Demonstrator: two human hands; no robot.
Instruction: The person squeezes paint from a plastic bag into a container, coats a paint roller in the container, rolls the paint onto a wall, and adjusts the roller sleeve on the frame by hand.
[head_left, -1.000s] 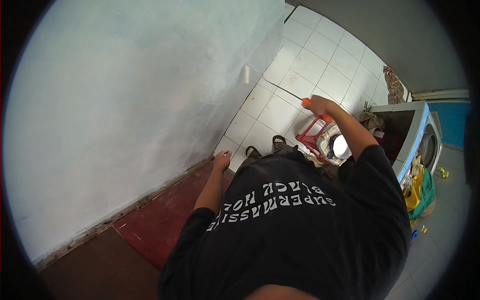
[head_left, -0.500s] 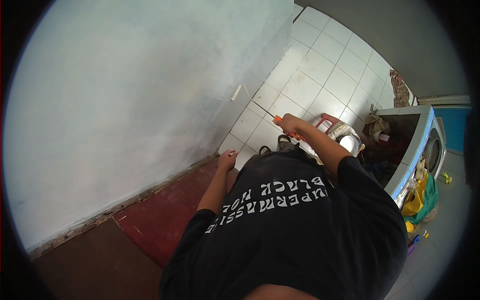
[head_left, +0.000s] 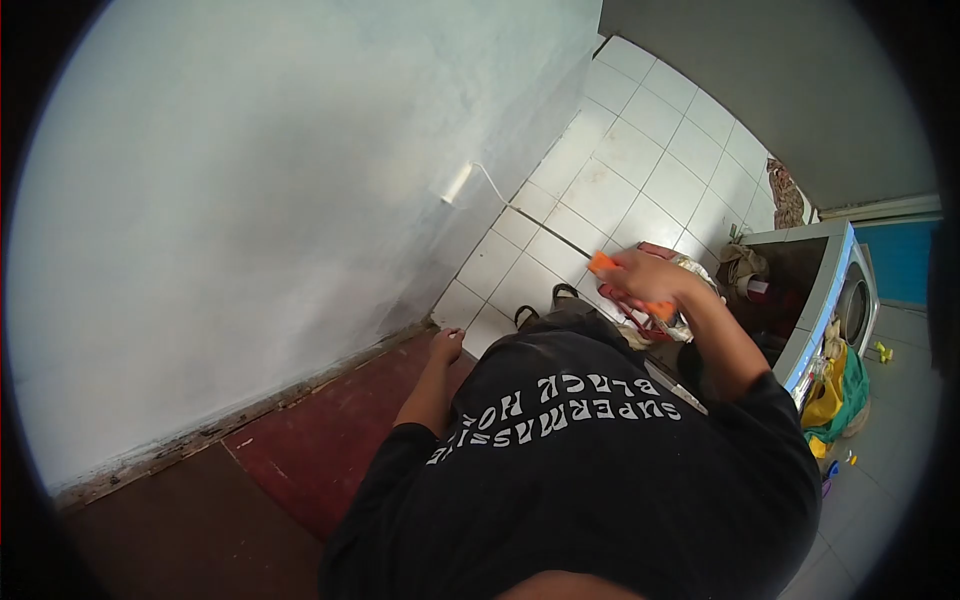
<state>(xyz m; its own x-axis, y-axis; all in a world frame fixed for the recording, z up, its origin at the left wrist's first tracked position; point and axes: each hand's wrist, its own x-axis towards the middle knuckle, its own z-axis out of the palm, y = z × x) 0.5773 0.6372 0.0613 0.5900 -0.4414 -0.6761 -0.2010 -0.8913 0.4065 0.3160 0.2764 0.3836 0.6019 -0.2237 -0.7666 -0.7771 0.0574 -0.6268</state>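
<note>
My right hand (head_left: pixel 645 280) is closed around the orange handle (head_left: pixel 602 263) of a paint roller (head_left: pixel 457 184). The roller's thin metal rod runs left from the handle, and its white sleeve is at the lower part of the pale wall (head_left: pixel 300 180); exact contact is hard to tell. My left hand (head_left: pixel 447 345) hangs low near the foot of the wall, fingers curled in. A small pale spot shows at its fingertips, too small to name. Partly hidden under my right forearm is a cloth-draped item with a red frame (head_left: pixel 655 248).
White floor tiles (head_left: pixel 620 160) run along the wall, with a dark red floor panel (head_left: pixel 310 440) on the left. To the right stands a tiled counter (head_left: pixel 825 310) with things stored beneath. Yellow and green cloths (head_left: pixel 845 390) hang at its side. My sandalled feet (head_left: pixel 565 292) are just ahead.
My right hand has moved right and slightly down. The roller sleeve has shifted a little left along the wall. My left hand has dropped slightly down and left.
</note>
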